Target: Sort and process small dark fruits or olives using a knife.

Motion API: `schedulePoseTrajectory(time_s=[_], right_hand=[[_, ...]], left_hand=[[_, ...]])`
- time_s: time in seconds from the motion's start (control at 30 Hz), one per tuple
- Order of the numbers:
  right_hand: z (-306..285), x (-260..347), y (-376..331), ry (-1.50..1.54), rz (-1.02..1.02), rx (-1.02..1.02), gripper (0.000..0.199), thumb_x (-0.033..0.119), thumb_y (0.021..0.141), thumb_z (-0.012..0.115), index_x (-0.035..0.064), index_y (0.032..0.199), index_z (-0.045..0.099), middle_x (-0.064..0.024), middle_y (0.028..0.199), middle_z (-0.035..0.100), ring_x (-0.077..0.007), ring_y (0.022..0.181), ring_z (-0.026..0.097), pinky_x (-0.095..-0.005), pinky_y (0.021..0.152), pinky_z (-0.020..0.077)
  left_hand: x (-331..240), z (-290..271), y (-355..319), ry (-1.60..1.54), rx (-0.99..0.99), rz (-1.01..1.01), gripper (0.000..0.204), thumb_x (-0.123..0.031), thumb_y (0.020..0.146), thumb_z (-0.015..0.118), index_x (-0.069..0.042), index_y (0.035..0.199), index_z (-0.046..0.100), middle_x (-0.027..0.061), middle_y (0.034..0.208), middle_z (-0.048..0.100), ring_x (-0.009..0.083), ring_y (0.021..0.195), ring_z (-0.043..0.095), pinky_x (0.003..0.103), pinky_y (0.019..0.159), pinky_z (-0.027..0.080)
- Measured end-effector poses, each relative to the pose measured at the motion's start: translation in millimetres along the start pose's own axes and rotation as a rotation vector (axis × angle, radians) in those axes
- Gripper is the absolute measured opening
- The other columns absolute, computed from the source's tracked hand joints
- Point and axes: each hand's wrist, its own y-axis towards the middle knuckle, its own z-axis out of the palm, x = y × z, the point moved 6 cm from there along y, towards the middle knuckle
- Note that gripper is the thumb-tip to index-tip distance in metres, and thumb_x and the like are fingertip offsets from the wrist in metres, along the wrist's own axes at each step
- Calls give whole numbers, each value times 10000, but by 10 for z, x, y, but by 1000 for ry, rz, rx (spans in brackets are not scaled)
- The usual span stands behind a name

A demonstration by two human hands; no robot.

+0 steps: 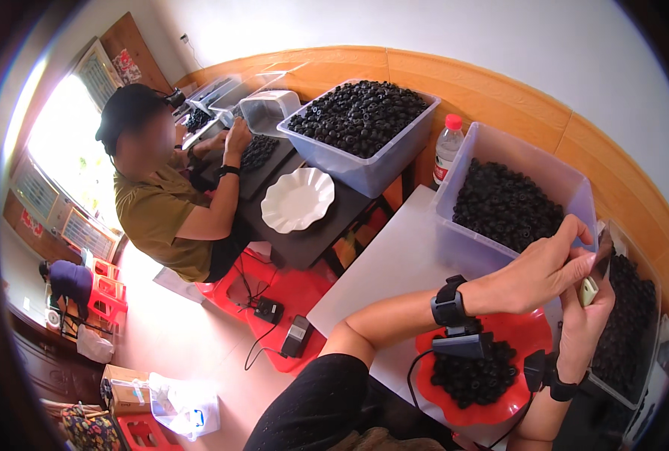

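Observation:
My left hand (pixel 534 274) is over the near side of a translucent bin (pixel 462 248) of small round black pieces (pixel 504 204), some with a hole through them. Its fingers are bent together near the thumb; whatever they pinch is hidden. Close against it, my right hand (pixel 586 327) grips a small knife (pixel 588 291) with a pale handle; the dark blade points up beside the left fingertips. Below both wrists, a red scalloped plate (pixel 443 402) holds a heap of the same black pieces. Dark straps with small devices are around both wrists.
A bottle (pixel 449 146) with a red cap stands behind the bin. At right is another bin (pixel 626 331) of black pieces. On the left, a person (pixel 177 203) works at a dark table with a white plate (pixel 298 199) and a heaped bin (pixel 349 169). Red stools (pixel 286 289) stand between.

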Motion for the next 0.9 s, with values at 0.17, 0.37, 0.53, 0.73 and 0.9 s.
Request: schedulePoseTrajectory(time_s=[0.17,0.37,0.53,0.73,0.9], right_hand=[[-103,-60,12,45,70,-34,236,112,885,647,1,1085,591,0,851,605,-34,728,503,-184,608,353],[-97,-25,52,320,94,-219,166,145,899,621,55,1035,590,80,751,503,10,536,364,-164,466,195],[-187,-72,50,319,122,-195,177,148,904,610,49,1050,596,79,726,482,21,523,316,-166,452,151],[-159,-55,43,331,115,-255,185,175,915,591,30,1030,606,80,656,463,13,466,266,-185,434,139],[-189,-24,30,378,122,-214,170,171,913,585,34,1003,630,63,680,492,11,474,286,-181,432,156]], left_hand=[[13,23,-3,3,-2,18,390,-361,1004,422,-4,1141,342,112,934,628,130,823,562,291,715,468],[169,9,34,-580,-3,-163,220,-297,989,489,-80,1018,497,-3,865,583,57,727,548,208,616,442],[195,2,76,-692,2,-159,154,-194,929,598,-61,972,535,-6,814,589,63,711,555,208,624,446],[134,-46,22,-607,-13,-109,185,-105,856,684,-49,968,547,-10,802,593,58,725,551,211,643,444],[139,-53,23,-554,-59,-116,142,-80,866,657,-46,973,569,-1,923,602,63,841,559,210,714,441]])
